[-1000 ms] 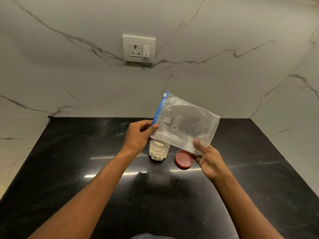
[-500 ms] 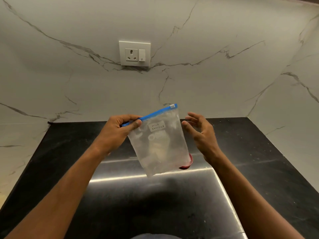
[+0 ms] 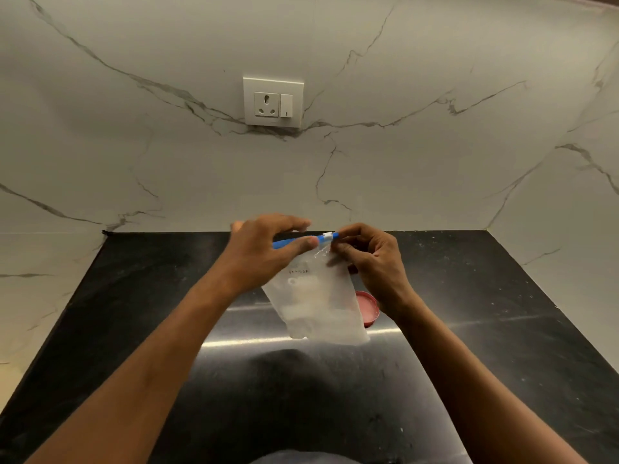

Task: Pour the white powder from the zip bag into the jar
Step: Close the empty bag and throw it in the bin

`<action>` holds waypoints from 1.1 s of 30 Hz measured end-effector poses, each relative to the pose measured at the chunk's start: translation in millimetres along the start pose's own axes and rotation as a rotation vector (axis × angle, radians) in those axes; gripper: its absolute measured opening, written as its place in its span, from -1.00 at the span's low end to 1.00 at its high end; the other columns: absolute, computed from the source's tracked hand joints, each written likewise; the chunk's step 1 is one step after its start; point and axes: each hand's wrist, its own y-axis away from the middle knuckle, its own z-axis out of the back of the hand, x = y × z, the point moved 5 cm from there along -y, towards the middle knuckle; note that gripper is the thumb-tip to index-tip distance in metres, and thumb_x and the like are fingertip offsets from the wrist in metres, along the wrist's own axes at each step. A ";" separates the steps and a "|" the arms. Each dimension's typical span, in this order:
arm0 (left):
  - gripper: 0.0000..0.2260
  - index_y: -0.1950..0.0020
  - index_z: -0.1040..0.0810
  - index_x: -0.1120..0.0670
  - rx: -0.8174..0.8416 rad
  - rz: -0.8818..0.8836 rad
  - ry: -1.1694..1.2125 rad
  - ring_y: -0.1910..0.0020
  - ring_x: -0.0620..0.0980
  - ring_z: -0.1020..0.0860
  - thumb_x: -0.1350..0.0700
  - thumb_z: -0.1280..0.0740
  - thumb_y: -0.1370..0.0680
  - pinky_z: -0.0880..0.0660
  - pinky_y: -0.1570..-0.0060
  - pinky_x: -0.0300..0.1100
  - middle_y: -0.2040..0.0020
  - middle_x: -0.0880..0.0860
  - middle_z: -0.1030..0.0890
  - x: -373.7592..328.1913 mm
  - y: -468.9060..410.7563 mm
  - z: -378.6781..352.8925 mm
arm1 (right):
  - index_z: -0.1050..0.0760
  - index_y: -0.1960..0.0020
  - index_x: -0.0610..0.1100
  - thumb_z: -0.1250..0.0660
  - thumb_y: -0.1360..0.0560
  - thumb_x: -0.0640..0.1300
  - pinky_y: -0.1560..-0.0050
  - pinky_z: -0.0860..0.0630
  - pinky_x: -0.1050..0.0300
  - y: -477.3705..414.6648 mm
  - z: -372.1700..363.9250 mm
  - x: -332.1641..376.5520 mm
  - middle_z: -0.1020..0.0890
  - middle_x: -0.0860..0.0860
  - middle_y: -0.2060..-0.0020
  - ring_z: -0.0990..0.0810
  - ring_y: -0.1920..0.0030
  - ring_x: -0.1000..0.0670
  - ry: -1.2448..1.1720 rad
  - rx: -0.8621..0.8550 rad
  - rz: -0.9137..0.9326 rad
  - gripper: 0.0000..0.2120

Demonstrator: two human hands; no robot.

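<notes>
A clear zip bag (image 3: pixel 318 303) with a blue zip strip and a small white slider hangs upright above the black counter (image 3: pixel 134 329). My left hand (image 3: pixel 264 256) pinches the blue strip at its left part. My right hand (image 3: pixel 371 262) pinches the bag's top right corner at the white slider. The jar shows only as a faint pale shape through the bag, directly behind it. A red lid (image 3: pixel 368 309) lies on the counter, partly hidden by the bag and my right hand.
A marble wall with a white socket and switch (image 3: pixel 273 102) rises behind the counter. Marble side walls close in the counter on the left and right.
The bag has gone from tilted over the jar to hanging upright with the zip on top. My right hand left the bag's bottom corner and now grips the slider end.
</notes>
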 end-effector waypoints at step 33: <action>-0.85 0.06 -0.78 -0.15 -0.155 0.241 0.651 0.03 -0.01 -0.74 -0.14 -0.49 -0.46 -0.67 0.07 -0.26 0.08 -0.03 -0.77 45.8 7.4 -1.4 | -0.65 0.01 -0.14 -0.32 -0.62 -0.22 0.27 -0.67 0.03 -2.4 26.1 -18.2 -0.71 -0.06 0.18 -0.72 0.20 -0.04 -0.323 -0.312 -0.242 -0.87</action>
